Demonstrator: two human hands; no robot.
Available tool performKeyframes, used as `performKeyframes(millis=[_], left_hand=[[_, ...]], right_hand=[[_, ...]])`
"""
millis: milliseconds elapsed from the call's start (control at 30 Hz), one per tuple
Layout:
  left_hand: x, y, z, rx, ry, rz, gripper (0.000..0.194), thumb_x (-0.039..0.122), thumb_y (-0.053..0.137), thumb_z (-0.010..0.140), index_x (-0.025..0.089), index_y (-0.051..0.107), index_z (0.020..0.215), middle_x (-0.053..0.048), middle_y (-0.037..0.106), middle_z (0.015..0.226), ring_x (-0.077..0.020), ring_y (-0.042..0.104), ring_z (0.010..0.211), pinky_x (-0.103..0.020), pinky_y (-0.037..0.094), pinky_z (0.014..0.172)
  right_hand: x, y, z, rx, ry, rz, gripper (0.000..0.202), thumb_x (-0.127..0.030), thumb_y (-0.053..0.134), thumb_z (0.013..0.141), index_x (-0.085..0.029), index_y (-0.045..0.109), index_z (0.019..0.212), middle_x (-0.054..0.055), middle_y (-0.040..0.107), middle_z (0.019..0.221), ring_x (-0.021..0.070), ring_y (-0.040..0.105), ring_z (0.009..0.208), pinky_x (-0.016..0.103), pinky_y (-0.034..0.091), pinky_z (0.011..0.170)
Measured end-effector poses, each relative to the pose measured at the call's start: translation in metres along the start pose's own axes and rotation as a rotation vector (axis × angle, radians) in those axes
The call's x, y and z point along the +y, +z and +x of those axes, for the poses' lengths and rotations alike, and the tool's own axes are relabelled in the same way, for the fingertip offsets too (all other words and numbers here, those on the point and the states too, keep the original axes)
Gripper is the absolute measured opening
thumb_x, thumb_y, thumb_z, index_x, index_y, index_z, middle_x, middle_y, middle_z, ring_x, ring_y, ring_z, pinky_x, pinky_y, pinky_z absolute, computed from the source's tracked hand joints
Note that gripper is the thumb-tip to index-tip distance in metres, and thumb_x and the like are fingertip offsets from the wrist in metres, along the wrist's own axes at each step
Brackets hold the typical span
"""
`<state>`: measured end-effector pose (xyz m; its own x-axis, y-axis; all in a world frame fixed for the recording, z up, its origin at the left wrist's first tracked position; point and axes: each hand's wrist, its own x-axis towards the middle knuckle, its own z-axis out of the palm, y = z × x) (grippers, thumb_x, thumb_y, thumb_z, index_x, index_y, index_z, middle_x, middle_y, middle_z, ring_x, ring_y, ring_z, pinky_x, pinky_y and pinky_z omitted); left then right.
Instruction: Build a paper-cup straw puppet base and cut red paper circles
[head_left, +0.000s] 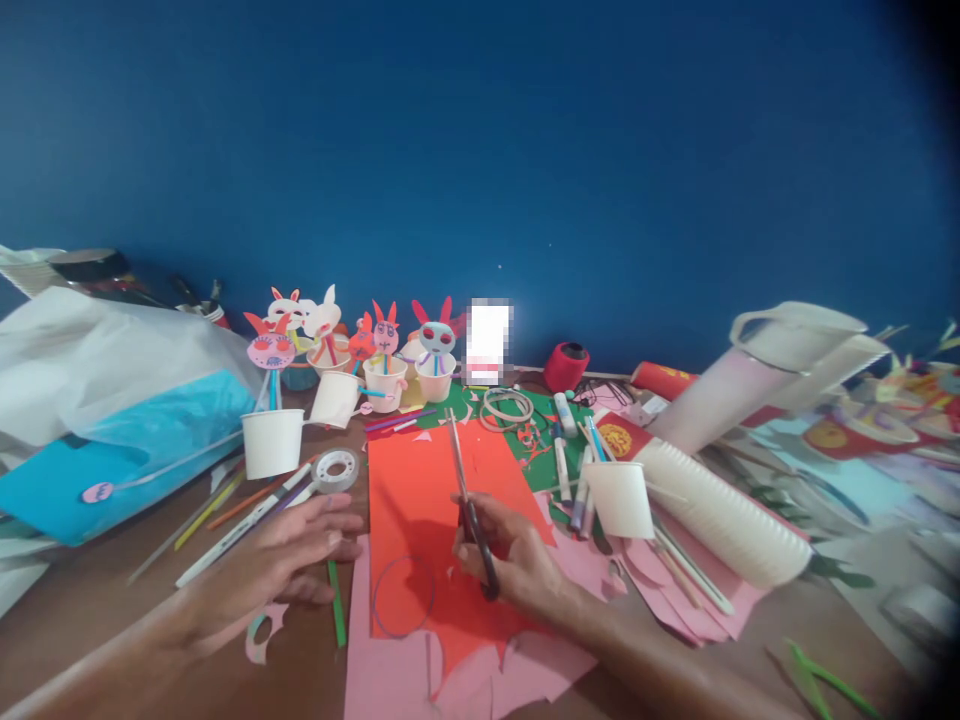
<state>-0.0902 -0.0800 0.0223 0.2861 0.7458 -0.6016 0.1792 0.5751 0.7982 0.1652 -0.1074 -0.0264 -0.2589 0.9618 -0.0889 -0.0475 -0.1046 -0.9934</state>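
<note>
My right hand (499,550) is closed on the scissors (471,510), whose blades point away from me over a red-orange paper (420,470). A circle (403,596) is drawn near the paper's lower left corner, and the bottom edge is cut in jagged curves. Pink paper (360,670) lies under it. My left hand (292,560) is open, fingers spread, left of the red-orange paper and holding nothing. Near its fingers are a green stick (337,603) and a pink paper scrap (264,632). A tape roll (336,470) lies just beyond the hand.
Several paper cups with animal-face figures, one a white cup (273,445), stand at the back left. A white cup of sticks (619,500), stacked cups (720,510) and a leaning pitcher (735,390) are at right. A plastic bag (112,370) lies left. The blue wall (480,180) rises behind.
</note>
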Motion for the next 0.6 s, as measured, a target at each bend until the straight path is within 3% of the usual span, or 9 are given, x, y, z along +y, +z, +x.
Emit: performKeyframes(millis=[200,433,500,600], left_hand=[[0.002,0.011,0.009,0.006,-0.041,-0.118,0.055,0.033,0.065,0.073,0.013,0.042,0.118,-0.014,0.064,0.099,-0.0180,0.063,0.073,-0.024,0.049,0.050],[-0.008,0.019,0.018,-0.163,-0.065,-0.255,0.034,0.025,0.066,0.072,0.011,0.054,0.101,-0.004,0.065,0.069,-0.0099,0.055,0.052,-0.018,0.045,0.041],[-0.006,0.020,0.013,-0.132,-0.061,-0.230,0.036,0.026,0.066,0.073,0.013,0.053,0.104,-0.005,0.066,0.075,-0.0110,0.058,0.054,-0.018,0.045,0.039],[0.000,0.017,0.002,-0.042,-0.063,-0.201,0.041,0.028,0.063,0.075,0.020,0.048,0.113,-0.009,0.063,0.106,-0.0163,0.065,0.067,-0.018,0.044,0.034]], right_hand=[[0.004,-0.005,0.001,-0.001,0.017,-0.030,0.045,-0.019,0.062,0.070,-0.014,0.051,0.113,-0.002,0.055,0.071,0.0090,0.051,0.059,0.024,0.043,0.056],[0.011,-0.007,0.007,-0.009,0.058,0.051,0.041,-0.020,0.060,0.073,-0.014,0.050,0.112,-0.004,0.051,0.069,0.0070,0.050,0.054,0.021,0.042,0.051],[0.011,-0.007,0.008,0.002,0.066,0.058,0.039,-0.019,0.059,0.073,-0.014,0.050,0.112,-0.004,0.050,0.070,0.0071,0.050,0.053,0.021,0.042,0.049],[0.012,-0.007,0.008,0.011,0.052,0.060,0.039,-0.018,0.059,0.073,-0.015,0.050,0.111,-0.004,0.050,0.070,0.0070,0.050,0.053,0.021,0.044,0.050]])
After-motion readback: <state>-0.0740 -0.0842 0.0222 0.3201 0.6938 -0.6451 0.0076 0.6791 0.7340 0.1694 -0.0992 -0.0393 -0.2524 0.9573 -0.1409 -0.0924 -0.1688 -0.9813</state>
